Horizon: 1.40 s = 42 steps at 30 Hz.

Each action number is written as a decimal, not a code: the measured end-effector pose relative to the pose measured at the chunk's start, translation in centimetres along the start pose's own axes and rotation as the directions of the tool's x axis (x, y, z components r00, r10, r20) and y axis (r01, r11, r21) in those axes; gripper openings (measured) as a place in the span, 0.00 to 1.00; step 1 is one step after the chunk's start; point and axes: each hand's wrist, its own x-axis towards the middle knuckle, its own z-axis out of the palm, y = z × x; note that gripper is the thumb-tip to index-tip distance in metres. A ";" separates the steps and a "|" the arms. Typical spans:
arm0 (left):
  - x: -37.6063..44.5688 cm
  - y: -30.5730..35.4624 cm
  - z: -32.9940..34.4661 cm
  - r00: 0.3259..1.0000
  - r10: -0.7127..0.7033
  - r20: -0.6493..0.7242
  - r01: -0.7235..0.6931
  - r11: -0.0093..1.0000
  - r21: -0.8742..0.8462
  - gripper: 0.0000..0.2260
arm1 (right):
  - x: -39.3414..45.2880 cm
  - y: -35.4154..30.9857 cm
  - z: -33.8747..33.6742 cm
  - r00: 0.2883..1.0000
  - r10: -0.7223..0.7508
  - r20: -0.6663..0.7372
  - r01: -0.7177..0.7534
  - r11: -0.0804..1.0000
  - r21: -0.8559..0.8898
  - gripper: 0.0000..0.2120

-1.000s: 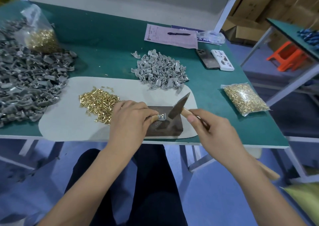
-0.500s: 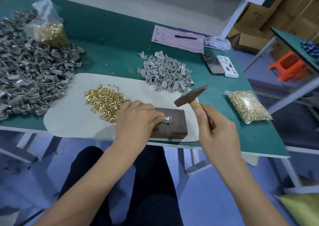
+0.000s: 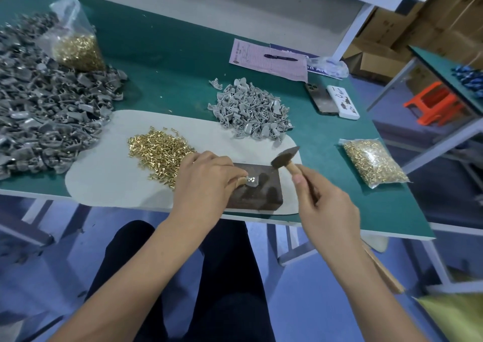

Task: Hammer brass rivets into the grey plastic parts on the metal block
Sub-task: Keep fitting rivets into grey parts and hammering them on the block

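A dark metal block point(image 3: 261, 192) lies on a pale mat point(image 3: 109, 174) at the table's front edge. My left hand point(image 3: 206, 182) pinches a small grey plastic part point(image 3: 252, 181) on top of the block. My right hand point(image 3: 324, 205) grips the wooden handle of a hammer point(image 3: 285, 157), whose dark head hovers above the block's right end. Loose brass rivets point(image 3: 159, 150) lie in a heap on the mat left of my left hand. A pile of light grey plastic parts point(image 3: 251, 111) sits behind the block.
A big heap of darker grey parts point(image 3: 44, 111) fills the table's left side, with a bag of rivets point(image 3: 75, 46) on it. Another rivet bag point(image 3: 372, 162) lies at the right. A paper with a pen point(image 3: 269, 60), a phone point(image 3: 318, 98) and a white box point(image 3: 342, 101) lie further back.
The hammer rose from the part on the block to a raised position, and now its head hangs a little lower and nearer the block. My left hand kept holding the part.
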 end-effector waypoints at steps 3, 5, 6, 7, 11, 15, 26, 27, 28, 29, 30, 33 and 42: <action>-0.1 -0.1 0.2 1.000 -0.007 -0.001 0.007 1.000 0.004 0.03 | 0.9 1.3 1.4 0.997 0.074 0.024 -0.072 0.993 -0.097 0.19; -0.3 -0.1 0.6 1.000 -0.024 -0.020 0.024 1.000 0.014 0.03 | 1.4 1.9 2.2 0.989 0.117 0.088 -0.104 0.985 -0.140 0.21; -0.6 -0.1 0.8 0.999 -0.033 -0.040 0.034 0.999 0.011 0.03 | 1.5 2.0 2.5 0.984 0.131 0.119 -0.113 0.983 -0.146 0.22; -0.8 -0.1 1.0 0.997 -0.044 -0.062 0.044 0.999 0.002 0.03 | 1.4 2.1 2.7 0.981 0.134 0.137 -0.111 0.980 -0.165 0.25; -2.3 0.1 1.2 0.985 -0.112 -0.129 0.100 0.991 -0.092 0.04 | 1.5 1.0 3.1 0.996 -0.080 -0.045 0.072 0.987 -0.146 0.16; -3.0 -1.0 -0.2 0.975 -0.172 -0.142 0.156 0.981 -0.112 0.04 | 1.9 -3.4 3.5 0.911 -0.407 -0.072 0.413 0.889 0.200 0.13; -6.3 -11.1 -7.2 0.880 -0.350 -0.322 0.386 0.921 0.052 0.04 | 3.5 -18.2 11.5 0.700 -0.705 0.114 0.659 0.699 0.279 0.05; -6.7 -12.3 -7.8 0.863 -0.371 -0.343 0.418 0.906 0.070 0.03 | 3.6 -19.8 12.5 0.697 -0.702 0.148 0.646 0.703 0.296 0.04; -7.1 -13.4 -8.4 0.849 -0.392 -0.355 0.448 0.890 0.088 0.04 | 3.6 -21.3 13.3 0.690 -0.702 0.174 0.641 0.705 0.302 0.04; -7.3 -14.4 -9.0 0.836 -0.416 -0.358 0.480 0.871 0.108 0.04 | 3.7 -22.8 14.2 0.681 -0.706 0.194 0.641 0.703 0.307 0.04; -7.4 -15.4 -9.6 0.822 -0.447 -0.353 0.515 0.848 0.126 0.04 | 3.8 -24.2 15.0 0.670 -0.712 0.210 0.645 0.698 0.311 0.04; -6.9 -17.9 -10.8 0.775 -0.552 -0.309 0.615 0.771 0.164 0.06 | 4.7 -27.4 17.0 0.647 -0.713 0.271 0.649 0.701 0.295 0.04; -4.1 -20.3 -11.0 0.752 -0.592 -0.290 0.651 0.734 0.190 0.09 | 7.2 -29.3 19.6 0.690 -0.656 0.307 0.596 0.755 0.274 0.05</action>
